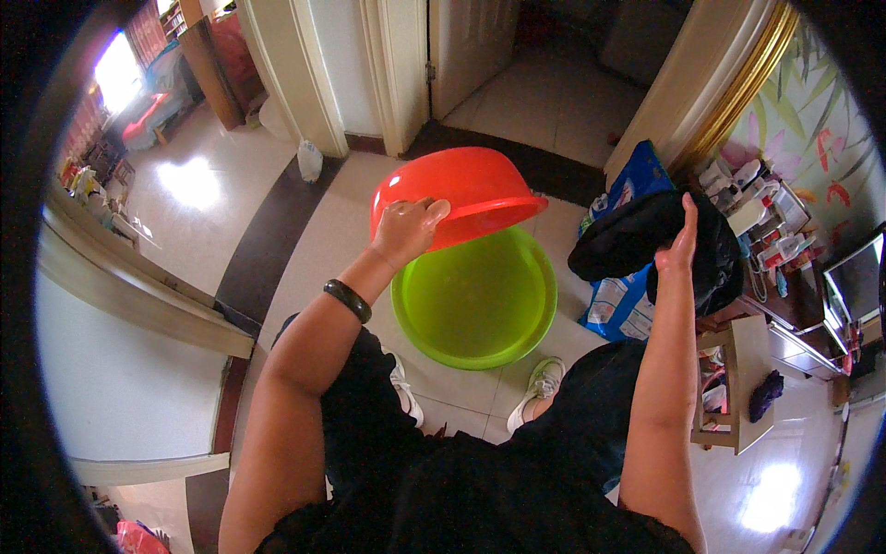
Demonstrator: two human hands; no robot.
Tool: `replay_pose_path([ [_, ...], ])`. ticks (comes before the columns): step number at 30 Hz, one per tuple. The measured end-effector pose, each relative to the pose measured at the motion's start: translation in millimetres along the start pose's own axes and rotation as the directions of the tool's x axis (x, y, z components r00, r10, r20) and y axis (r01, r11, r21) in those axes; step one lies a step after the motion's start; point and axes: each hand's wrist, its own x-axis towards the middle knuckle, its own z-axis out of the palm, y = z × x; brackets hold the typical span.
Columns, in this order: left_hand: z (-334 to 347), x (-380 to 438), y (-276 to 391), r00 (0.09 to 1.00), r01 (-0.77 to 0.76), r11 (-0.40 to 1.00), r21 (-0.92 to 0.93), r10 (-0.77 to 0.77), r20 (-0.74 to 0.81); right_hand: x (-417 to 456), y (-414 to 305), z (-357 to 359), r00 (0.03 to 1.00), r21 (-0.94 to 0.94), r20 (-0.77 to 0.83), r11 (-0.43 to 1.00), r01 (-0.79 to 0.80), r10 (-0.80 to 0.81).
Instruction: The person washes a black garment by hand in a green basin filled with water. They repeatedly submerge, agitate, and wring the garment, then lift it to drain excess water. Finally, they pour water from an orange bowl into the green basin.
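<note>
My left hand [408,232] grips the rim of a red plastic basin [450,176], which is tilted with its outside wall and base toward the upper left. Below and partly behind it, a larger lime-green plastic basin [477,298] rests on the tiled floor between my feet. No item is visible in the part of it I can see. At the right, my right hand [678,242] holds a bunched black cloth item [623,232], which spreads to both sides of the hand. Its exact kind cannot be told.
A blue printed plastic bag [619,305] stands behind the black cloth. Farther right are a cabinet crowded with bottles [768,215] and a wooden stool [747,388]. A doorway [554,97] lies ahead, with a small white bag [309,161] by the left door frame [297,76].
</note>
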Motion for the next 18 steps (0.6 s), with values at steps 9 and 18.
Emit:
replay_pose_path([
  [9, 3.5, -0.1, -2.6, 1.0, 0.011, 1.0, -0.011, -0.011, -0.013, -8.6, -3.0, 6.3, 1.0, -0.02, -0.014, 1.0, 0.004, -0.005],
  [18, 6.6, -0.5, -2.4, 1.0, 0.02, 1.0, -0.018, -0.021, -0.022, -4.7, -0.6, 3.5, 1.0, -0.055, -0.028, 0.998, 0.008, -0.01],
])
